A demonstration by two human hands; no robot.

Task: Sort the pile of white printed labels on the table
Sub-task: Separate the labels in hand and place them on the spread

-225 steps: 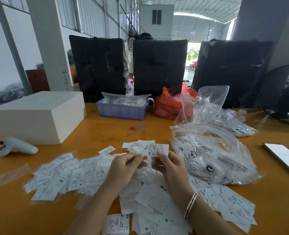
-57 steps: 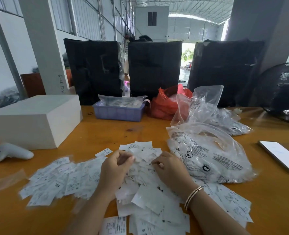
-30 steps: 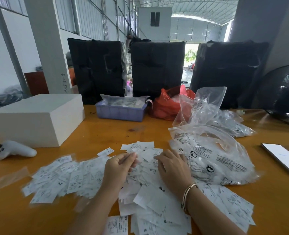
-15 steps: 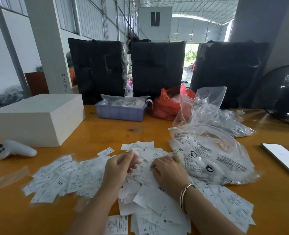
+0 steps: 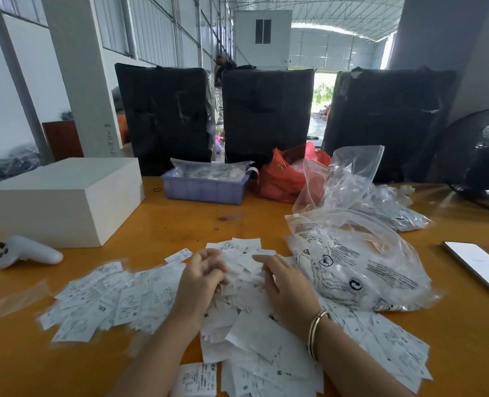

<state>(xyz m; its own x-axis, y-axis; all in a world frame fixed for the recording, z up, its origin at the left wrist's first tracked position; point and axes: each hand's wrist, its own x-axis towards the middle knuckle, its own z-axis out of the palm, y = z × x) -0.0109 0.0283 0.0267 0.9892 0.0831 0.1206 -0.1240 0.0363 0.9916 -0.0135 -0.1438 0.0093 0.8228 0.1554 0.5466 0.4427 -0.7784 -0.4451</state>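
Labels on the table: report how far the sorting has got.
Early to midway. Done: a spread of labels lies apart to the left, one reading XXL. In hand: the left hand has its fingers curled on labels at the heap's top, while the right hand rests flat on it. Left: that jumbled heap under both wrists and the labels trailing right beside the clear printed bag.

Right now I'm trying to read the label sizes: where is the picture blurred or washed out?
Head view: the white printed labels left of the left hand are smeared; the bright doorway behind the black wrapped bundles is overexposed; the wide lens bends the grey pillar.
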